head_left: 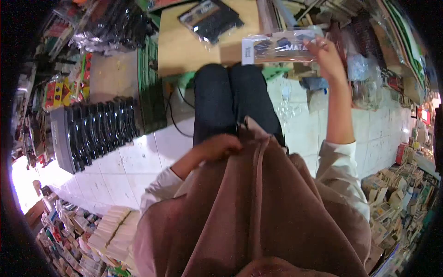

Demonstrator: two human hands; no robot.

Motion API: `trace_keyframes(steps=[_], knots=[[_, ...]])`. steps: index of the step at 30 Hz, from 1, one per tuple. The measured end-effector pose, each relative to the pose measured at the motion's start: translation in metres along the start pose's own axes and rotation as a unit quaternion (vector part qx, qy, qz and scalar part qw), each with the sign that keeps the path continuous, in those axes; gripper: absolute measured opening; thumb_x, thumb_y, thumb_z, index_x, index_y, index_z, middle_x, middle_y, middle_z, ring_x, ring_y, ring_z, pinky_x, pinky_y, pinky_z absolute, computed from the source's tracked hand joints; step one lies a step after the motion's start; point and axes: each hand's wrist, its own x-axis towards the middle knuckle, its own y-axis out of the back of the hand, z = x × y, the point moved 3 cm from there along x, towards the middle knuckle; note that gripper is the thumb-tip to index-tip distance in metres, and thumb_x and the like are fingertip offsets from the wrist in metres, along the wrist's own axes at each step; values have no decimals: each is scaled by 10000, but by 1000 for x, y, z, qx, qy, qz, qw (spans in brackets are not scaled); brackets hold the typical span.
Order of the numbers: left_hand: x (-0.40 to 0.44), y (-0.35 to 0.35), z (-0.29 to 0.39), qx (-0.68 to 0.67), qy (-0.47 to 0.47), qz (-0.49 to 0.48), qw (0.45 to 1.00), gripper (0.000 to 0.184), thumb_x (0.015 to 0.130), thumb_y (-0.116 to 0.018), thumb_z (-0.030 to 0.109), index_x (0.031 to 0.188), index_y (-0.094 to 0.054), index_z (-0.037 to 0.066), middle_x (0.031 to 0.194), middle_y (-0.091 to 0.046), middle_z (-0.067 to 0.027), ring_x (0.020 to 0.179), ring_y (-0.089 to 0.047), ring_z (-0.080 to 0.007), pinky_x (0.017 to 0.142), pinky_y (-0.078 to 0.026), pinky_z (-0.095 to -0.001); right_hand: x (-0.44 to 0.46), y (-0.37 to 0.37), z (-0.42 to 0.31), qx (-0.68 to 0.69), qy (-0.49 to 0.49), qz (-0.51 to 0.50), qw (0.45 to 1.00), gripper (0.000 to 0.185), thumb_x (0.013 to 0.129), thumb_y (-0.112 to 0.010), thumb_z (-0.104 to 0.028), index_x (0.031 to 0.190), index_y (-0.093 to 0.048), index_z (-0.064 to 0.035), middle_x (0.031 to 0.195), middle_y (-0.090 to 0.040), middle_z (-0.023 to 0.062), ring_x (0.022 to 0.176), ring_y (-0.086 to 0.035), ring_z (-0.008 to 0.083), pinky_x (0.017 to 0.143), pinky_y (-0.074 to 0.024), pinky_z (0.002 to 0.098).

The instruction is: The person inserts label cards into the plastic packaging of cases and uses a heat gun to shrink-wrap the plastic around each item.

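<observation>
My right hand (326,57) is raised at the upper right, its fingers closed on the right end of a clear plastic-wrapped package (277,46) with a white end label and the letters "MATA" on it. That package is held over the right part of the wooden table (180,51). Another plastic-wrapped package (211,19), dark with a printed card, lies on the table near its far edge. Down at my lap, my left hand (221,147) is closed against the brown cloth (230,194); its fingertips are partly hidden by the folds.
A row of glossy black curved items (101,131) stands at the left beside a green metal frame (150,83). Black plastic bags (110,27) are piled at the upper left. Bundled packs (110,233) lie lower left, with many small boxes (392,198) lower right.
</observation>
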Motion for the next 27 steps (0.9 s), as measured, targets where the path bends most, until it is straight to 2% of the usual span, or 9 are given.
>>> trace_keyframes(steps=[1, 4, 5, 8, 9, 12, 20, 23, 27], knots=[[3, -2, -9, 76, -25, -20, 997, 169, 803, -555, 13, 953, -634, 24, 922, -649, -91, 870, -619, -182, 793, -483, -300, 11, -4, 1, 78, -4, 40, 996, 211, 855, -578, -127, 1016, -574, 10, 882, -618, 65, 700, -606, 158, 590, -511, 295], [12, 46, 11, -24, 121, -58, 991, 184, 818, -559, 36, 983, -640, 36, 904, -669, -91, 809, -638, -178, 734, -503, -292, 50, -26, 4, 259, -9, 98, 961, 220, 868, -449, -22, 1045, -473, 105, 1013, -562, 181, 825, -612, 258, 679, -563, 389], [13, 62, -2, -22, 54, -12, 998, 217, 803, -601, 61, 1014, -642, 32, 858, -678, -84, 769, -646, -158, 674, -512, -282, 66, -35, 6, 288, -34, 66, 955, 238, 864, -428, -11, 1074, -453, 97, 1026, -558, 187, 863, -608, 286, 714, -561, 416], [20, 122, -12, -145, 108, 110, 977, 232, 785, -641, 77, 1007, -641, 10, 854, -673, -80, 775, -639, -137, 687, -504, -268, 132, -60, 42, 429, -91, 15, 899, 294, 850, -369, 36, 1139, -422, 53, 1086, -540, 186, 972, -575, 352, 781, -545, 481], [22, 139, -4, -195, 182, 194, 944, 222, 787, -662, 97, 980, -639, -11, 818, -662, -85, 777, -632, -146, 708, -503, -283, 153, -70, 50, 443, -71, 43, 892, 310, 848, -356, 43, 1152, -419, 38, 1101, -533, 190, 980, -571, 353, 787, -542, 487], [18, 152, -33, -362, 162, 330, 857, 206, 814, -648, 126, 956, -632, -22, 811, -654, -102, 774, -625, -174, 719, -498, -307, 222, -101, 60, 485, -7, 87, 870, 344, 848, -320, 61, 1173, -414, 3, 1129, -519, 195, 992, -565, 347, 802, -535, 494], [35, 156, -82, -441, 207, 348, 801, 192, 845, -610, 93, 1004, -618, -14, 915, -646, -91, 795, -625, -152, 677, -491, -271, 458, -141, 46, 564, 96, 57, 818, 307, 894, -301, 9, 1175, -420, -23, 1095, -550, 132, 964, -566, 307, 836, -518, 464], [47, 173, -82, -439, 200, 364, 797, 202, 856, -597, 102, 1013, -610, -23, 893, -644, -92, 753, -614, -142, 656, -483, -258, 511, -146, 73, 490, -4, 119, 863, 284, 894, -389, -42, 1175, -434, -32, 978, -578, 119, 843, -567, 255, 704, -530, 377], [80, 201, -93, -408, 183, 379, 810, 203, 875, -576, 125, 1006, -608, -26, 818, -630, -73, 704, -588, -118, 638, -479, -236, 431, -166, 87, 320, 16, 169, 932, 201, 857, -511, -90, 1048, -541, -33, 895, -572, 72, 716, -542, 155, 621, -484, 324]])
